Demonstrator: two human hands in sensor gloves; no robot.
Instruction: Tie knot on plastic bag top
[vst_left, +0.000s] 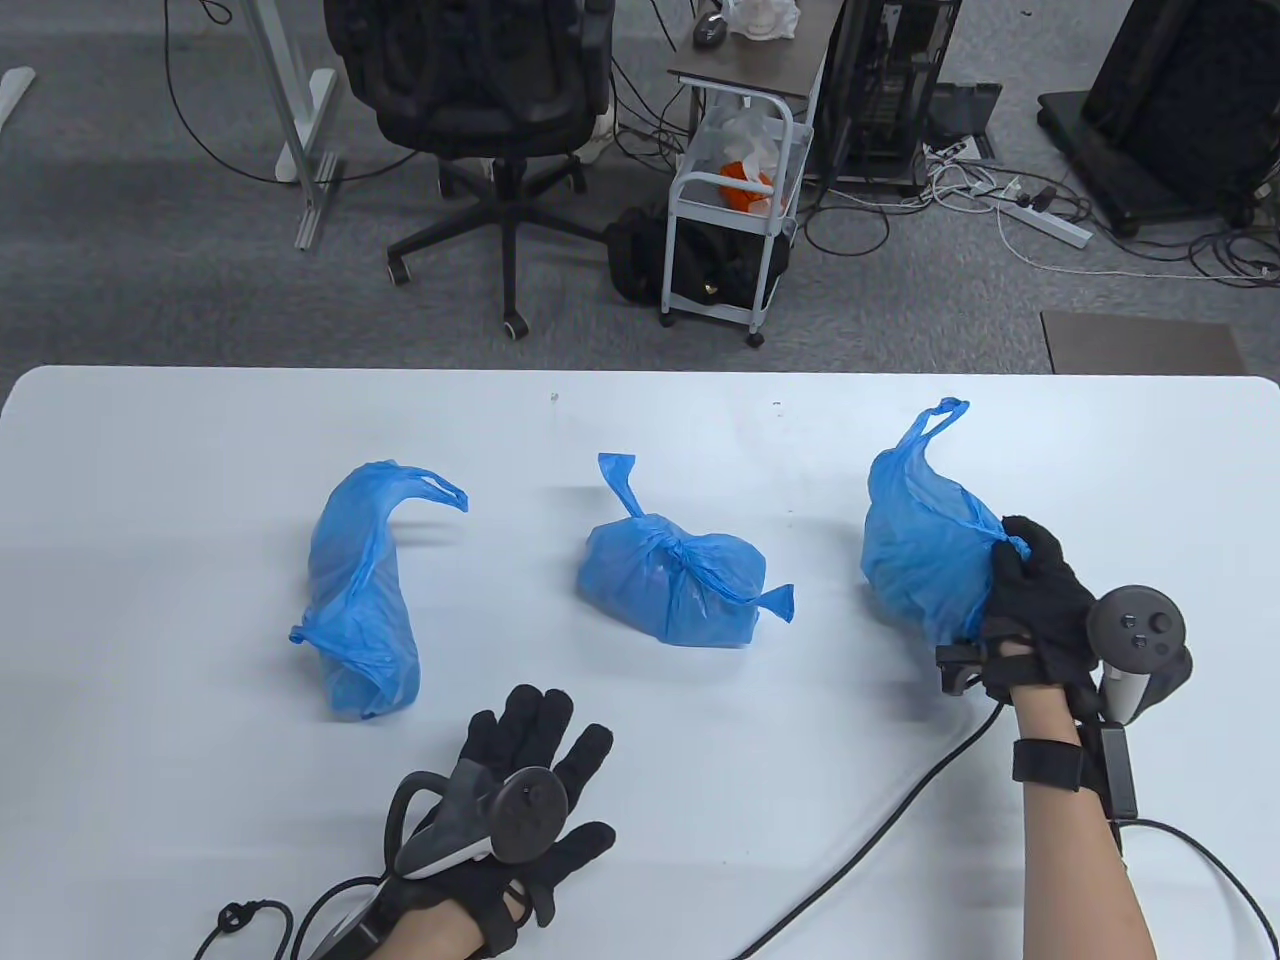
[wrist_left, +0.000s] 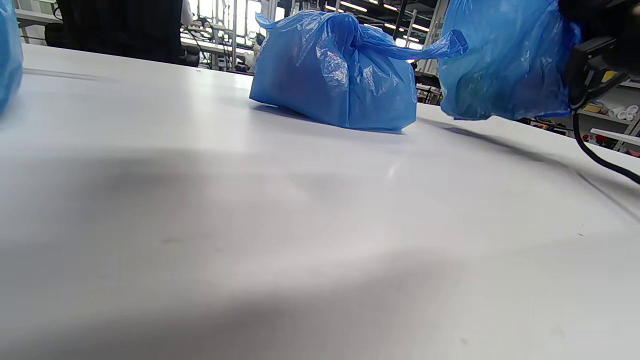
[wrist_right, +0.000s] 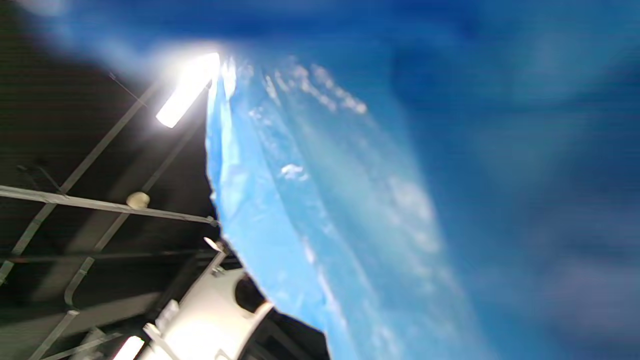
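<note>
Your right hand (vst_left: 1035, 600) grips one handle of the untied bag (vst_left: 925, 540) at the desk's (vst_left: 700, 420) right (left hand (vst_left: 520, 800) flat, fingers spread, holding nothing), and a one-sided pull may tip it.

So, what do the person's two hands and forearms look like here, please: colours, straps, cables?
Both hands wear black fabric gloves. The left hand carries a dark grey round tracker with a light grey handle on its back; black cables run from its wrist. The right hand carries a similar grey tracker with small buttons, a black wrist strap, a small black box at the wrist and a black cable. The forearms are bare, without sleeves.
</note>
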